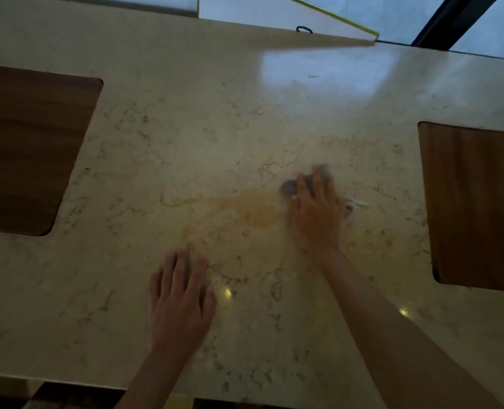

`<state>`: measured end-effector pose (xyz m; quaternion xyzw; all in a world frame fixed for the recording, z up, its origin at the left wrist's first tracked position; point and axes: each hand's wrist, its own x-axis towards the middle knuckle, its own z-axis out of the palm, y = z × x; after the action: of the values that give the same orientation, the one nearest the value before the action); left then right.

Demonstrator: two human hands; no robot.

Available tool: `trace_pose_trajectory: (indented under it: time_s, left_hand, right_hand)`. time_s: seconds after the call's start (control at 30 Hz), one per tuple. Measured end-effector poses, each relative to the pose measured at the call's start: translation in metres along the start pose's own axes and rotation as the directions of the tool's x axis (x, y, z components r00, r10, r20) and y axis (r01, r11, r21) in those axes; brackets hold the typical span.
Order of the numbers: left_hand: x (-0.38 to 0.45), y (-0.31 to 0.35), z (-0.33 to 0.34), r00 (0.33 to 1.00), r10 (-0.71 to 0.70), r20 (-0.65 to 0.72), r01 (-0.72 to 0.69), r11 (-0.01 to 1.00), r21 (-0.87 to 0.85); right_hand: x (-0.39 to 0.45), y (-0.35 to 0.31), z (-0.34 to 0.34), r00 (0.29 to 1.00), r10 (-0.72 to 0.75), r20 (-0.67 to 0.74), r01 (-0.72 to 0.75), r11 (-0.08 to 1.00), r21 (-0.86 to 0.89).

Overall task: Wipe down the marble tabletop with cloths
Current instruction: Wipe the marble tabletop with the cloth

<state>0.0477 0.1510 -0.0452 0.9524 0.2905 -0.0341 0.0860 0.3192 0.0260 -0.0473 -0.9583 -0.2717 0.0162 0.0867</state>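
The cream marble tabletop [186, 143] fills the view. A yellowish wet smear [245, 214] spreads across its middle. My right hand [314, 214] presses down on a cloth [289, 186] at the smear's right end; the hand is blurred and covers most of the cloth, of which a dark bit shows at the fingertips and a pale bit at the right. My left hand [180, 299] lies flat on the marble nearer to me, fingers spread, holding nothing.
Two brown wooden panels are set in the marble, one at the left [29, 149] and one at the right [475, 205]. The far edge meets a window ledge [274, 36]. The near table edge [67, 382] runs along the bottom.
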Motion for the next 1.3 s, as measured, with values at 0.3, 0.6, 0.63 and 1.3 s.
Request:
trace_pose_trajectory:
  time_s: [0.3, 0.6, 0.63, 1.3]
  left_hand:
    - [0.049, -0.082, -0.032, 0.985, -0.125, -0.118, 0.109, 0.985, -0.136]
    - [0.169, -0.154, -0.042, 0.999, -0.030, -0.043, 0.029, 0.999, -0.024]
    - [0.172, -0.154, -0.041, 0.998, -0.020, -0.055, 0.019, 1.000, -0.016]
    - [0.177, -0.170, -0.044, 0.986, -0.083, -0.144, 0.014, 0.904, -0.427]
  right_hand:
    - [-0.087, 0.030, -0.009, 0.948, -0.292, 0.125, 0.295, 0.956, -0.001]
    - [0.069, -0.021, 0.005, 0.993, 0.118, 0.023, -0.118, 0.993, 0.020]
    - [0.065, -0.044, 0.009, 1.000, 0.018, 0.015, -0.019, 0.999, 0.036]
    - [0.068, -0.202, 0.030, 0.610, -0.772, 0.178, 0.768, 0.631, 0.107]
